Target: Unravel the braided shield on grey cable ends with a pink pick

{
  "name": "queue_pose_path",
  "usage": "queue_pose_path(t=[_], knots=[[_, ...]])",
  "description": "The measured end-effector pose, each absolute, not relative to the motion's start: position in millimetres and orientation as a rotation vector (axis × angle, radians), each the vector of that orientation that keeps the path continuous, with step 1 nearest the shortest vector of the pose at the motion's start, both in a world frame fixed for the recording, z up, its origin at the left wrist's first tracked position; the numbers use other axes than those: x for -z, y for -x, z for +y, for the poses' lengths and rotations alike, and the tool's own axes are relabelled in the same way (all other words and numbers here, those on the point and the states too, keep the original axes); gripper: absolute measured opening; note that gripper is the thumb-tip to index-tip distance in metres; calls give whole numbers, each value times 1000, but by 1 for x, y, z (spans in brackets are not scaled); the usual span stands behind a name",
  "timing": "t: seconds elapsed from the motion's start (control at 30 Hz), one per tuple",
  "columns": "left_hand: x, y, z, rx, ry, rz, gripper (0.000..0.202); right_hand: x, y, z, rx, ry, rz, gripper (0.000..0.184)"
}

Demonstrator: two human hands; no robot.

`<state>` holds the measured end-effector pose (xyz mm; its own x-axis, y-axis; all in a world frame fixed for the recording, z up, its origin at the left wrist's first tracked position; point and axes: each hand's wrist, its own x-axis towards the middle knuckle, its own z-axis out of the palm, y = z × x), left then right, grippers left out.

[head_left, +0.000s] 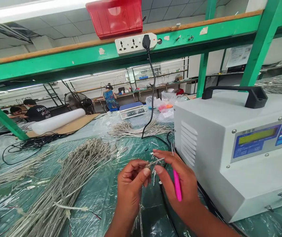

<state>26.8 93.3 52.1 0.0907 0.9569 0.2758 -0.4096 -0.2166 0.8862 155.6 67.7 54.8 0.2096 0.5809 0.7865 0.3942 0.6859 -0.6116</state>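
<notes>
My left hand point(132, 184) pinches a thin grey cable point(149, 164) close to its end between thumb and fingertips. The cable's pale stripped end point(158, 160) points right, toward my other hand. A slim tool with a bright pink handle point(177, 186) rests in my right hand point(180, 174), its thin metal shaft sticking up past the fingers. The index finger and thumb of that hand curve around the cable end; whether they touch it I cannot tell. White scraps point(154, 176) lie on the table just beyond the fingers.
A large bundle of grey cables point(64, 184) lies left, and another bundle point(141, 128) lies farther back. The grey-white machine point(202, 131) stands close on the right. A black power cord point(153, 98) hangs from the power strip point(133, 44). Several people sit in the background.
</notes>
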Motion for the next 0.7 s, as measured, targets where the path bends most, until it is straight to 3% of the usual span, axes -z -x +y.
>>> queue_pose_path(t=[0.13,0.5,0.7], knots=[[-50,-26,94,-1431,-1184,691,14,-55,-153,68,-263,863,-1421,11],[-61,-26,91,-1353,-1213,674,13,-54,-150,68,-616,834,-1388,19],[-59,-25,94,-1440,-1209,705,15,-52,-151,69,-588,901,-1358,19]])
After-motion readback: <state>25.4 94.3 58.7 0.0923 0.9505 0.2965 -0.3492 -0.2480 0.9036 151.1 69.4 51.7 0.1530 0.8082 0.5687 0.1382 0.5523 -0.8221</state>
